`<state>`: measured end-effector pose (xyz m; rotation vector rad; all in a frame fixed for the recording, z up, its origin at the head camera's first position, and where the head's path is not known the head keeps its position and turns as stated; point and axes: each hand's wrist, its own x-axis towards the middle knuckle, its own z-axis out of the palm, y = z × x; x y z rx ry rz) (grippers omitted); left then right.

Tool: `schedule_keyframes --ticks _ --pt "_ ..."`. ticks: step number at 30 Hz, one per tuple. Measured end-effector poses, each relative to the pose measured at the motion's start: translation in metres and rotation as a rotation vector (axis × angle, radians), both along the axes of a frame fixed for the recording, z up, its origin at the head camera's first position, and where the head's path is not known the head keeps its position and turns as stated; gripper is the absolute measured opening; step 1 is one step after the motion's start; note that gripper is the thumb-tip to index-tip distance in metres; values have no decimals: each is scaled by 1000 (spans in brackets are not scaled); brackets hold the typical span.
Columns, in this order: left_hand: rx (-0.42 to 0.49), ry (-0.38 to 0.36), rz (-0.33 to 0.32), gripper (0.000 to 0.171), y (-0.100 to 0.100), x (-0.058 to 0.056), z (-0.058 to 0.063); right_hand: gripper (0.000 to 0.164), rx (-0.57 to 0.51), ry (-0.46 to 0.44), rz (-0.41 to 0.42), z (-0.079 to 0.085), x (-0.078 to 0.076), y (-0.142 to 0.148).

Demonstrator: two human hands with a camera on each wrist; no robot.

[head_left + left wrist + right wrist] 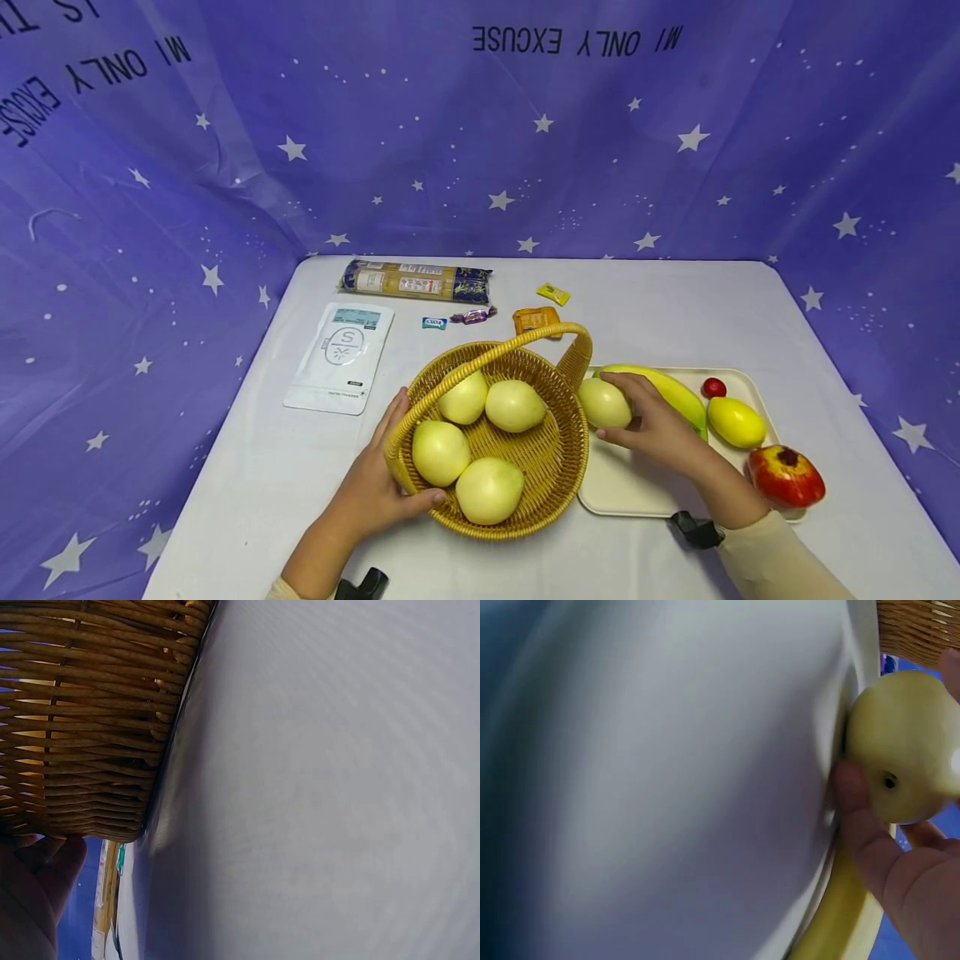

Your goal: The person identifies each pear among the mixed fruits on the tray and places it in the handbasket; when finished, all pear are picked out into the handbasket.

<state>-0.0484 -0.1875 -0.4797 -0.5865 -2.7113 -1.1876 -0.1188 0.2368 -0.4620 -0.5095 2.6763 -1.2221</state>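
A wicker basket (pixel 555 487) with an arched handle stands at the middle of the table, holding several pale yellow-green pears (pixel 491 492). My left hand (pixel 378 487) grips its left side, thumb at the rim and fingers along the outer wall; in the left wrist view, fingertips (pixel 71 859) touch the weave. Right of the basket, my right hand (pixel 660 425) holds another pear (pixel 603 403) between thumb and fingers. That pear (pixel 900 746) shows its small dark end pit in the right wrist view, close beside the rim of a cream tray (pixel 637 500).
On the tray are a banana (pixel 671 392), a small red fruit (pixel 713 387), a lemon (pixel 737 422) and a red-yellow pomegranate (pixel 787 477) at its corner. Behind the basket lie a noodle pack (pixel 416 282), wrapped sweets (pixel 474 316) and an orange packet (pixel 536 320). A white pouch (pixel 341 358) lies left.
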Motion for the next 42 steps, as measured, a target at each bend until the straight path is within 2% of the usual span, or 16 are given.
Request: schedule_keyframes --ticks 6,9,15,21,27,31,36,42 --pt "0 -5 -1 132 1 1 1 72 8 46 -24 -1 0 3" --pt "2 -17 -1 133 1 1 2 71 -18 45 -34 4 1 6" --pt "1 -27 7 134 1 1 3 71 -70 40 -54 38 4 8" --pt "-5 -22 16 134 1 0 3 70 -132 57 -30 66 7 6" --pt "-4 -34 16 134 1 0 3 70 -138 98 26 103 21 -7" --pt "-6 -34 12 134 1 0 2 68 -192 80 109 123 30 -18" --pt "-6 -26 10 134 0 0 2 67 -206 42 210 122 30 -32" --pt "5 -8 0 134 0 -1 1 67 -153 32 303 120 18 -63"
